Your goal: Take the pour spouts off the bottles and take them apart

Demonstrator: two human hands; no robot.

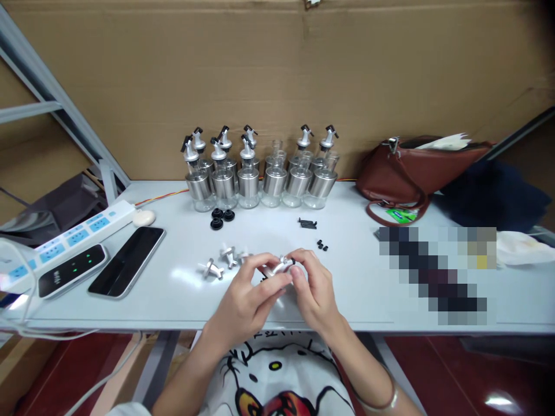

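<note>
Above the front of the table, my left hand (255,289) is closed around a silver pourer spout (280,267). The fingers of my right hand (315,286) pinch the spout's tip, where a small black piece shows; the fingers partly hide both. Left of my hands lie loose silver pourer spouts (211,269), one partly behind my left hand. Beyond them sit three black round stoppers (228,215). Small black caps (319,244) and thin black levers (307,223) lie beyond my right hand.
Glass bottles with steel bands (248,184) stand in rows at the back, several with pourers fitted. A power strip (78,237), a phone (128,263) and a black device (73,271) lie left. A brown bag (411,173) and a blurred-out patch (433,271) are right.
</note>
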